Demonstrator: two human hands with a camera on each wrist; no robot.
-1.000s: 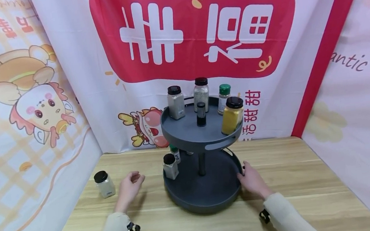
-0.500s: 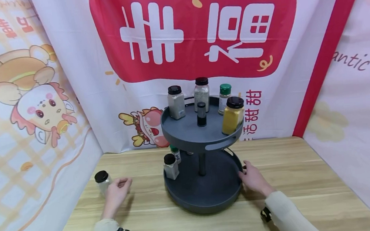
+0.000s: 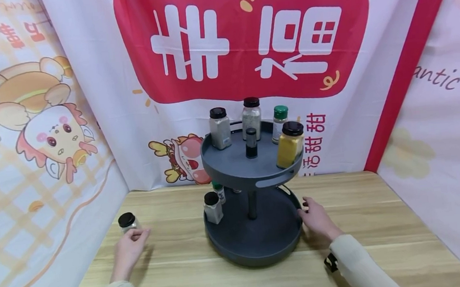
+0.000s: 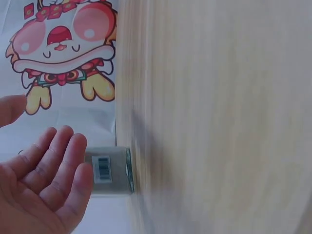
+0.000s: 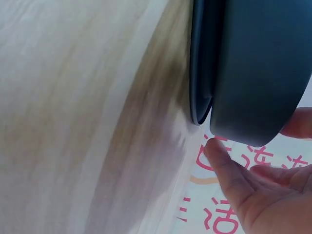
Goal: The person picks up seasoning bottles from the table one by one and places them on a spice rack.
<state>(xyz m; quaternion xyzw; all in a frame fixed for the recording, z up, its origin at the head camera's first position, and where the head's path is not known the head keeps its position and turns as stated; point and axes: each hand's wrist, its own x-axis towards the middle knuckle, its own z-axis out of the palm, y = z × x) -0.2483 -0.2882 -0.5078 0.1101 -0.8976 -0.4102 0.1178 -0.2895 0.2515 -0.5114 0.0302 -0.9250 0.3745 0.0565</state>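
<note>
My left hand [image 3: 131, 252] is just in front of a spice jar with a black cap [image 3: 127, 219] at the left of the table, hiding most of its body. In the left wrist view the fingers are spread loosely, palm showing, with nothing held; the jar's pale side with a barcode [image 4: 119, 170] stands behind the fingertips. My right hand [image 3: 318, 220] holds the right side of the lower tray of a dark grey two-tier turntable [image 3: 257, 256]. Its thumb lies over the rim, and the fingers [image 5: 222, 163] are outside and below the wall.
On the upper tray [image 3: 236, 168] stand several jars, among them a yellow-filled jar [image 3: 286, 149] and a green-capped bottle [image 3: 279, 125]. A black-capped jar [image 3: 213, 212] and another green-capped bottle [image 3: 220, 193] sit at the lower tray's left. Printed cloth [image 3: 105, 104] hangs behind the wooden table [image 3: 194, 285].
My left hand has moved left and slightly towards me, from beside the turntable to in front of the lone jar. The right hand has stayed at the lower tray's rim.
</note>
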